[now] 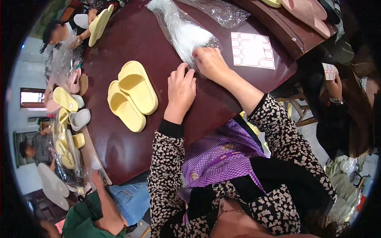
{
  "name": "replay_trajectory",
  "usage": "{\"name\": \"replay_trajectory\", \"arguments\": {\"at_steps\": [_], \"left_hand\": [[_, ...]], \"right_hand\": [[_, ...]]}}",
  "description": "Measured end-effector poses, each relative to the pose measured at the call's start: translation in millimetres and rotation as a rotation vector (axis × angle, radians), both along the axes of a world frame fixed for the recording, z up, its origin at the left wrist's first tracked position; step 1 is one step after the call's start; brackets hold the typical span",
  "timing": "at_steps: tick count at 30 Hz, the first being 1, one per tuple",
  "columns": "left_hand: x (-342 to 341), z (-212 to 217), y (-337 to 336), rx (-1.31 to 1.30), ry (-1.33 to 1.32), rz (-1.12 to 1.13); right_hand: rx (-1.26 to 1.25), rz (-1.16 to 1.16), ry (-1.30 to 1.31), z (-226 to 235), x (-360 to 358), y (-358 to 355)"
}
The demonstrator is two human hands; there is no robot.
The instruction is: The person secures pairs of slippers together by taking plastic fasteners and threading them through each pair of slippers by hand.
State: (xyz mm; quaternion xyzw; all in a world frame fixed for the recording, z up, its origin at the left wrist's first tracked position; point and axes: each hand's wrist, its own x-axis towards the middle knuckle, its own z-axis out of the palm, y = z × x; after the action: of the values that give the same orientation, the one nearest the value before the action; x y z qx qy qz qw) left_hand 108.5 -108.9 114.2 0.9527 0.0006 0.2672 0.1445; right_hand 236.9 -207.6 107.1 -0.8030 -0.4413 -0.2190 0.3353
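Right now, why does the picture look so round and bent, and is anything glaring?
Head view: a fisheye lens curves the dark table's edge and blackens the corners; soft sheen lies on the tabletop; the clear plastic bags under the right hand glint white; the yellow slippers look sharp and evenly lit.

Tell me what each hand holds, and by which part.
The right hand presses the near end of the clear bag stack on the table. The left hand lies beside it, holding nothing.
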Motion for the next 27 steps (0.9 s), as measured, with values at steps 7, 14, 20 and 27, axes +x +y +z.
{"name": "replay_trajectory", "arguments": {"at_steps": [7, 14, 20, 27], "left_hand": [[-4, -11, 6, 0.010, -0.033, 0.022], [-10, -22, 11, -0.117, -0.085, -0.025], [-9, -21, 10, -0.143, -0.177, -0.039], [-6, -12, -3, -0.211, -0.333, -0.184]], "right_hand": [[-0.069, 0.016, 0.161, 2, -4, -11], [-0.106, 0.106, 0.309, 10, -24, -39], [-0.180, 0.153, 0.462, 31, -46, -88], [-0.211, 0.352, 0.849, 63, -75, -113]]}}
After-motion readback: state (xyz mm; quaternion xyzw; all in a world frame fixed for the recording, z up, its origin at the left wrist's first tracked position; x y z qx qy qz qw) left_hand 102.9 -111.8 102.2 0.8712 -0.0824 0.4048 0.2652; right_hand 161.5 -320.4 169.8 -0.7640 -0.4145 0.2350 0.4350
